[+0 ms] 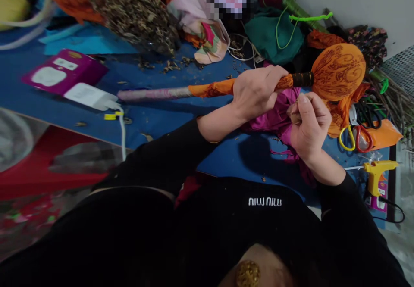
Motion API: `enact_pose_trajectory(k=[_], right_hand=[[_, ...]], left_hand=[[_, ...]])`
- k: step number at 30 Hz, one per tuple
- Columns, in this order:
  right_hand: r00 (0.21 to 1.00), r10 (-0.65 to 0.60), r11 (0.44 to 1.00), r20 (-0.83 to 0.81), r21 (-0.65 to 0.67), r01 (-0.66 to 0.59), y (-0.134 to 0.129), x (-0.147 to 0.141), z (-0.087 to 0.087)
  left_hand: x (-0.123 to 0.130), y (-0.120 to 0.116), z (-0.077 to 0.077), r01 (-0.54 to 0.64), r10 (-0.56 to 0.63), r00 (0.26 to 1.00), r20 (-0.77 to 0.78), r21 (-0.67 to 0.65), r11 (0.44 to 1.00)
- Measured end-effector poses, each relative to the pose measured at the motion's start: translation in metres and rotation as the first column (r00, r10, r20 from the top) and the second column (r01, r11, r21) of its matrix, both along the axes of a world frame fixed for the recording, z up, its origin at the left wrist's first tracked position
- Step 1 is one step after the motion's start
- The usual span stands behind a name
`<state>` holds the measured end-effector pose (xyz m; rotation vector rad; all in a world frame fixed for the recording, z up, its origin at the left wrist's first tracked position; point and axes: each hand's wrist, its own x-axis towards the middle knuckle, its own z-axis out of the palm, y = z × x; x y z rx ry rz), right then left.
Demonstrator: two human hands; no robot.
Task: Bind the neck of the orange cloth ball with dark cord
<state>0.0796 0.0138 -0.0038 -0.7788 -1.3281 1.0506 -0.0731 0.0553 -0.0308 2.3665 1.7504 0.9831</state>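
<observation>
A long stick (pixel 155 94) with a round orange patterned cloth head (pixel 339 71) lies across the view above the blue table. Orange cloth covers part of its shaft, and a dark binding circles the neck below the head. My left hand (pixel 255 91) is wrapped round the cloth-covered shaft, left of that binding. Just below the neck, my right hand (pixel 310 123) is closed in a pinch; what it holds is too small to name. Magenta cloth (pixel 274 116) lies beneath and between both hands.
Scissors with yellow and red handles (pixel 355 138) and a yellow glue gun (pixel 377 175) are at the right. A purple box (pixel 64 71) and white power strip (pixel 90 97) lie left. Dried plant material (pixel 136 15) and a green cloth (pixel 274 35) line the back of the blue table (pixel 220 157).
</observation>
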Motion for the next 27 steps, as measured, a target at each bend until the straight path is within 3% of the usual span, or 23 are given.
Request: enact_pose_trajectory(k=[4,10,15,19,23,27], right_hand=[[1.0,-0.021,0.998,0.015,0.061,0.02,-0.002,0.002,0.001],[0.992,-0.001,0.971,0.128,0.238,-0.029,0.019,0.025,0.024],[0.929,-0.198,0.913,0.314,0.405,0.058,0.037,0.042,0.032],[0.869,-0.308,0.885,0.387,0.453,0.111,0.04,0.044,0.029],[0.927,-0.166,0.937,0.338,0.346,0.041,0.041,0.041,0.028],[0.95,-0.028,0.936,0.311,0.342,-0.085,0.045,0.041,0.025]], left_hand=[[0.0,0.003,-0.008,-0.006,0.007,0.998,-0.061,0.018,1.0],[-0.003,0.001,-0.005,0.043,-0.038,0.991,-0.129,0.037,0.998],[-0.003,-0.005,0.003,0.078,-0.081,0.978,-0.19,-0.023,0.997],[0.001,-0.01,0.011,0.091,-0.119,0.959,-0.257,-0.116,0.989],[0.003,-0.014,0.015,0.065,-0.122,0.944,-0.307,-0.189,0.98],[0.002,-0.014,0.012,0.091,-0.13,0.951,-0.28,-0.148,0.985]])
